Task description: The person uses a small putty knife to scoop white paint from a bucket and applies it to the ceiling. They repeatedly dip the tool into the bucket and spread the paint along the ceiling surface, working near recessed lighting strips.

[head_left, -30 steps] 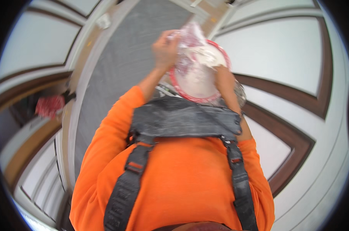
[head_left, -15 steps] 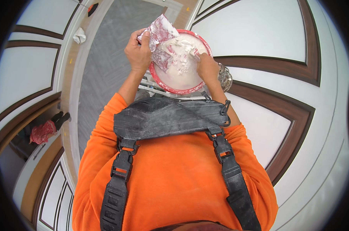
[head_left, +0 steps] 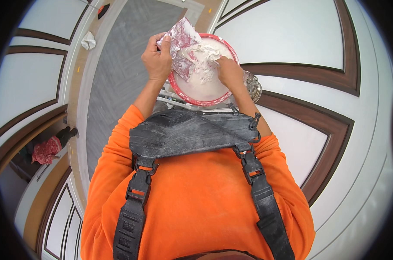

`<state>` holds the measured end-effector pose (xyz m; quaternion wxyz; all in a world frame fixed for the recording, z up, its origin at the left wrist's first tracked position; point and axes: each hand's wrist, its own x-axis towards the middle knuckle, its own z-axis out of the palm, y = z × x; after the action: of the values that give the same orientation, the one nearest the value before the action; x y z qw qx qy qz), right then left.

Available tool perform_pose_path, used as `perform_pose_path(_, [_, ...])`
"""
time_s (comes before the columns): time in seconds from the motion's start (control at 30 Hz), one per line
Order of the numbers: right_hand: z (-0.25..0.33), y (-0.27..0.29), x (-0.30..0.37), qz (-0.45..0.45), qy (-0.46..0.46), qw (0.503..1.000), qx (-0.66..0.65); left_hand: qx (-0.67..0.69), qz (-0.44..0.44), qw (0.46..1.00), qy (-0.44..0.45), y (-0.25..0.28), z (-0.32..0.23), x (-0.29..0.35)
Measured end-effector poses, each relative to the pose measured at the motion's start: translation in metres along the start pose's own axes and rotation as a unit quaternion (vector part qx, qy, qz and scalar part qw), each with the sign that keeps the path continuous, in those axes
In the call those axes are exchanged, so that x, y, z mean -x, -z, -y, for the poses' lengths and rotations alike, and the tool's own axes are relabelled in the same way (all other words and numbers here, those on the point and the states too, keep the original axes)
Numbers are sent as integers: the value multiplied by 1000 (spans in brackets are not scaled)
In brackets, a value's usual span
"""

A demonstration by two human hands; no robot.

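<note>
The left hand (head_left: 158,60) is raised at the bucket's upper left, wrist nearly straight, thumb on top, pinching a shiny white-smeared sheet (head_left: 185,32) by its left edge. The right hand (head_left: 230,73) reaches in over the right side, knuckles up, its curled fingers gripping a paste-covered tool (head_left: 214,63) (mostly hidden, so its shape is hard to tell). Both orange sleeves (head_left: 120,138) end on the forearms, leaving the wrists bare.

There is one bucket (head_left: 205,103), one sheet and one tool; two black straps (head_left: 135,216) run up to one dark chest pad (head_left: 183,132). The bucket sits ahead of the pad, with pale paste (head_left: 205,86) spread inside its red rim.

The sheet crosses the rim at upper left, its top corner jutting outside. Left of the bucket the grey floor (head_left: 122,65) gives open room; on the right, brown-framed white panels (head_left: 292,41) stand near it. The rim's lower edge lies near the pad.
</note>
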<state>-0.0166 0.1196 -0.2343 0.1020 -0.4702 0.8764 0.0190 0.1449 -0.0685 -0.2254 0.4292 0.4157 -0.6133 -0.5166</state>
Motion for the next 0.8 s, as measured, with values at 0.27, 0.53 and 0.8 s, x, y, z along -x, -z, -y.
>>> perform_pose_path(0.27, [-15,20,2,-3,-3,1000,-28,-4,-25,999,-43,-2,2,0])
perform_pose_path(0.53, [-3,6,-4,11,93,996,-1,-19,5,1000,-16,-1,3,1])
perform_pose_path(0.8, [-10,23,18,10,-183,981,-63,2,1,1000,-6,1,-3,1])
